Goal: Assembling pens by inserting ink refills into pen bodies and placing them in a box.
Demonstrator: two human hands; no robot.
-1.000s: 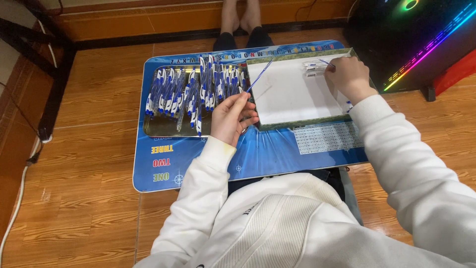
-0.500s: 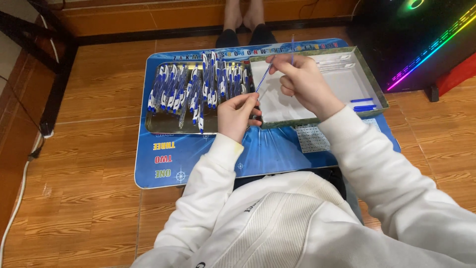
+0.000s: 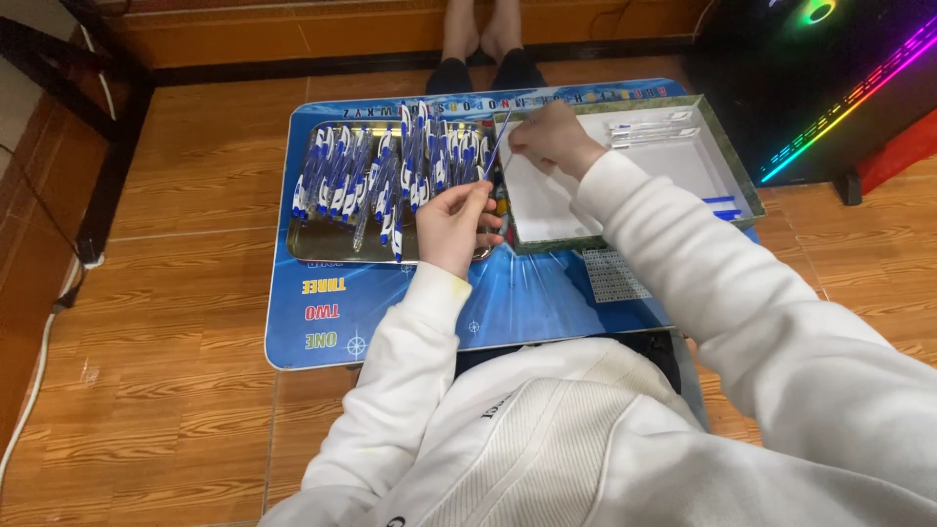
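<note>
Moved from white box's far corner to its left edge: right hand, fingers pinching thin blue pen refill. Left hand closed around refill's lower end, beside metal tray of blue-white pens on blue mat.
</note>
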